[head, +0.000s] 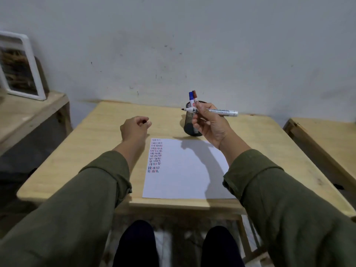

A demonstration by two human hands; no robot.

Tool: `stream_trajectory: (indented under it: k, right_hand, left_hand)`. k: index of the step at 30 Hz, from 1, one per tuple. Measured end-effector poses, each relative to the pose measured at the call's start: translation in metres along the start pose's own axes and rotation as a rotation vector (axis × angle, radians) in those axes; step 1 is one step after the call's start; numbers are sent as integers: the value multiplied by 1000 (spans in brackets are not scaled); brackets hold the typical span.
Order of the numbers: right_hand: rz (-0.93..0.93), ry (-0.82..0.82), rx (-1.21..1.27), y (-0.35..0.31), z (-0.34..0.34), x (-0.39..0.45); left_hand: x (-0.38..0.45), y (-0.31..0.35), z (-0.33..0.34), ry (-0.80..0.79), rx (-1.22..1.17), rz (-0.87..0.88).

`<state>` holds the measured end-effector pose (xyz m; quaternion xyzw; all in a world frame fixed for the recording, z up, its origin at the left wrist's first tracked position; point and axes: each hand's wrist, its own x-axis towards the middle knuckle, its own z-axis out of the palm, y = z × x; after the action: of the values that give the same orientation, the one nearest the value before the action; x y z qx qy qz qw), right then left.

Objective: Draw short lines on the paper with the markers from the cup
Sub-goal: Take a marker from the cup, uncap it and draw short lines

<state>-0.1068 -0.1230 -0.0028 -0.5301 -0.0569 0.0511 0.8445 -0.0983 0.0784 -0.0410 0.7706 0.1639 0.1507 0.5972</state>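
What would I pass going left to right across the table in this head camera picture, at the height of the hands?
Picture frame on the side shelf → left hand, curled round a small dark cap → mesh cup with two capped markers → right hand holding an uncapped marker → second wooden table.

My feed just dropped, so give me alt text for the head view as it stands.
The right hand holds an uncapped marker above a mesh cup of capped markers, while the left hand grips a small dark object, possibly the cap. Below on the wooden table lies white paper with rows of short lines down its left side.
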Motion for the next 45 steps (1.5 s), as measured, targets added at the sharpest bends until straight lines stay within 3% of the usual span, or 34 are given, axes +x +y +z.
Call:
stream_trajectory:
  k: [9,29,41,45]
  right_hand:
    - [52,31,23,18,-7,0]
    - [149,33,-160,56,1,-34]
    - [137,-63,-438,93,28,-78]
    - [85,32,-511,99,28,-78]
  left_hand:
    - [8,-40,-1,-88,376,68]
    - [-29,-52,-31,-243,505,95]
    - [-42,-63,-32,-164,547,247]
    - [-43,-64,-32,-156,529,244]
